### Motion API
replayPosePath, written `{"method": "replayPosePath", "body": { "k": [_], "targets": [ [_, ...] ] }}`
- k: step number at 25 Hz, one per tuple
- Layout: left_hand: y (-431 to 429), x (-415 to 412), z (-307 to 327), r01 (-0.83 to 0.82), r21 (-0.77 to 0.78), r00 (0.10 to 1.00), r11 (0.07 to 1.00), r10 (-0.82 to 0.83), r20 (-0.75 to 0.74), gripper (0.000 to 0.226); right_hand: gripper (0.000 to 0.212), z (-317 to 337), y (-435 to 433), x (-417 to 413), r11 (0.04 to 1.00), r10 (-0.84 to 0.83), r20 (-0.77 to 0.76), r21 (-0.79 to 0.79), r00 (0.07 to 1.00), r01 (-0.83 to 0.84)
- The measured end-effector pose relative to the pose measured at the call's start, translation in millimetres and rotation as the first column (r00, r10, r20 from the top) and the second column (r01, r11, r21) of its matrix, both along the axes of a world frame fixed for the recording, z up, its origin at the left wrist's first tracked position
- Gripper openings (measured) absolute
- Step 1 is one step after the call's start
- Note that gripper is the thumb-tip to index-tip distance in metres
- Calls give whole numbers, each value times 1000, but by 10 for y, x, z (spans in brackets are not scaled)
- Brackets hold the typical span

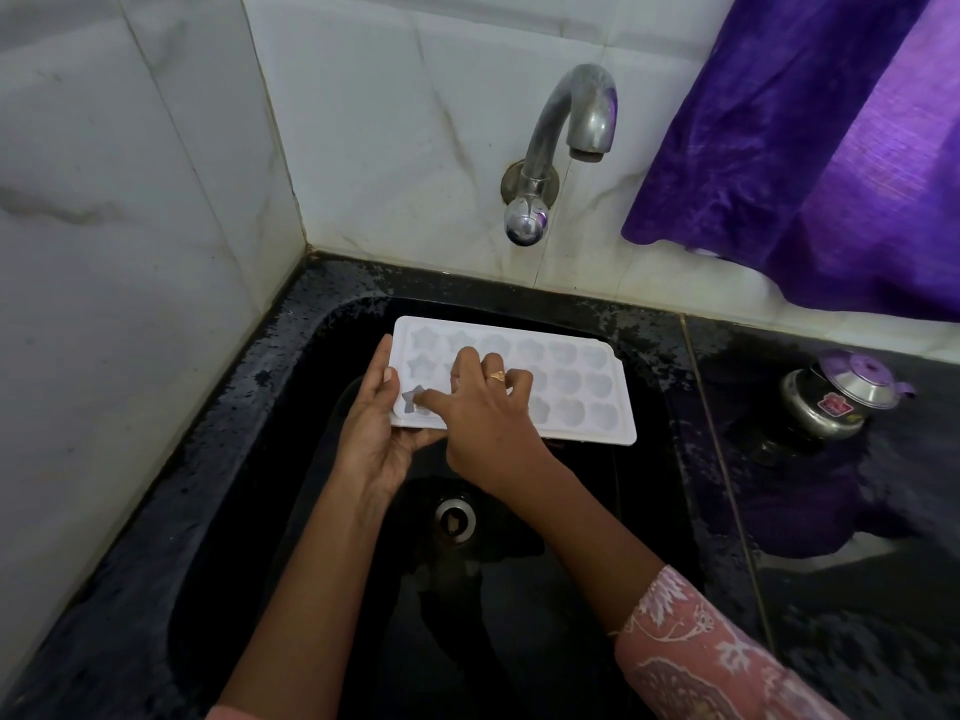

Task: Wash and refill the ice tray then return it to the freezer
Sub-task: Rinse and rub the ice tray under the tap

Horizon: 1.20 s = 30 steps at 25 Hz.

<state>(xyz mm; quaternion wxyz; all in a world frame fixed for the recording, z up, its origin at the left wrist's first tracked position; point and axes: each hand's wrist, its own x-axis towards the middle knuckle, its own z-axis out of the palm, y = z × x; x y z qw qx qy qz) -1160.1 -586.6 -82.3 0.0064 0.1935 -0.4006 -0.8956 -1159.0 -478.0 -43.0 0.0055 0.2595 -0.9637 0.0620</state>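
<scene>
Head view, the only one we have:

- One ice tray, white, cells up, held over the black sink on the far side of the one drain. We can't tell whether its right end rests on the sink wall.
- Long axis runs left-right, with the right end slightly nearer us.
- Left hand is clamped on the tray's left short end, thumb on top and fingers underneath.
- Right hand lies on top of the tray. Its index finger reaches into the near-left star cell; the other fingers are bent and grip nothing. One ring on it.
- Cells: three rows, six in the far row. The right hand covers several, so 18 is our inference.
- One tap, no water visible. Its spout sits above and beyond the tray's right half. We judge the next move turns on that: the tray goes back and up to meet it, and the right hand is nearer the tap.
- We read this as the wash step, cell by cell, with the refill not yet started.
- Also here: one lidded steel pot on the table to the right, well apart from the tray, and one purple curtain.
</scene>
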Motion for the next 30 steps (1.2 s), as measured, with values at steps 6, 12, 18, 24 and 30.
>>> {"method": "replayPosePath", "body": {
  "k": [6,12,18,24,30],
  "targets": [
    [-12,-4,-3,-1,-15,1000,1000,1,13,40,47,-42,-39,-35,1000,1,17,2,1000,-1],
    [12,-7,18,-6,9,1000,1000,6,8,39,42,-91,-31,-17,990,-6,-167,137,986,29],
    [-1,-8,13,-4,4,1000,1000,4,1,40,48,-31,-2,-46,1000,20,23,-4,1000,-20],
    [-52,-7,-29,1,66,1000,998,-1,10,41,52,83,631,-223,821,-473,152,-280,868,497],
    [-59,1,-70,54,20,998,998,-54,20,33,45,-201,1247,-290,335,-412,726,-440,550,833]
  ]
}}
